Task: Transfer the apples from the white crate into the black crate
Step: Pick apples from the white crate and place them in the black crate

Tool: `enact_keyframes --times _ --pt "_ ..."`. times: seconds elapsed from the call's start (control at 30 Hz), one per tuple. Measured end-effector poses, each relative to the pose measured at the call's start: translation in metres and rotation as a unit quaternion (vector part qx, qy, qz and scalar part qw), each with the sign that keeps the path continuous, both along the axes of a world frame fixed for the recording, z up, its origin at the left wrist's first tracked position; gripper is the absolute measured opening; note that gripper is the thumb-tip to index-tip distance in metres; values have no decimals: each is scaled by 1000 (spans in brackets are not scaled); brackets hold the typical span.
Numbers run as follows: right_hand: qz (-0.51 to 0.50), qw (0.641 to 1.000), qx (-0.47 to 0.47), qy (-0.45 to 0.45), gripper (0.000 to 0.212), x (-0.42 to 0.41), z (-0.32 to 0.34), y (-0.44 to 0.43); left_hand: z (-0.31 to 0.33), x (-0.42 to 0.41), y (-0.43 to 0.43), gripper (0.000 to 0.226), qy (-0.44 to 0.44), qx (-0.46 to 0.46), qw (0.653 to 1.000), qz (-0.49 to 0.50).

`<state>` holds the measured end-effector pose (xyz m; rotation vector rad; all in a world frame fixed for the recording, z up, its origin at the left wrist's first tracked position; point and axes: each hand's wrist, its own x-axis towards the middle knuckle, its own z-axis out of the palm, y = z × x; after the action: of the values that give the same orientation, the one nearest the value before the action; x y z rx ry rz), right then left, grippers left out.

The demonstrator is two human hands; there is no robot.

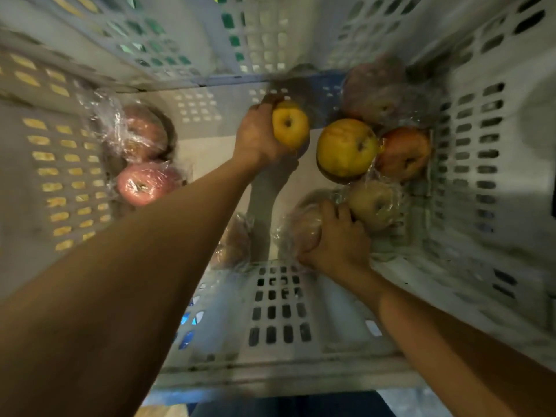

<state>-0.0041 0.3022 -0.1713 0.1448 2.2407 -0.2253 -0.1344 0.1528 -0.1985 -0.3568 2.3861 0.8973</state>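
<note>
I look straight down into the deep white crate [279, 308]. My left hand [258, 136] grips a small yellow apple [290, 126], raised above the crate floor near the middle. My right hand [337, 239] curls round a plastic-wrapped pale apple [304, 227] low on the floor by the near wall. Beside it lie a large yellow apple [346, 147], a red-orange apple [404, 153] and a wrapped greenish apple [373, 204]. Two wrapped red apples [141, 183] sit at the left. The black crate is out of sight.
More wrapped reddish apples [376, 88] are piled in the far right corner, and another wrapped one [234, 242] lies by the near wall under my left forearm. Perforated crate walls rise on all sides. The bare floor shows in the crate's middle.
</note>
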Motion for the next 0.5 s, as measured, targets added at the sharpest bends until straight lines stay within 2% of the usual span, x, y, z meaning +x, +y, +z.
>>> enact_keyframes --times 0.13,0.23,0.4,0.5 --pt "-51 998 -12 -36 100 -9 14 1 20 10 -4 91 -30 25 996 85" --pt "-109 993 -41 -32 100 -15 36 2 43 19 -17 87 -58 36 993 99" --pt "-196 979 -54 -23 102 -27 91 1 101 47 -36 80 -84 71 984 140" --pt "-235 970 -51 -15 100 -33 136 -3 147 70 -45 81 -104 118 967 199"
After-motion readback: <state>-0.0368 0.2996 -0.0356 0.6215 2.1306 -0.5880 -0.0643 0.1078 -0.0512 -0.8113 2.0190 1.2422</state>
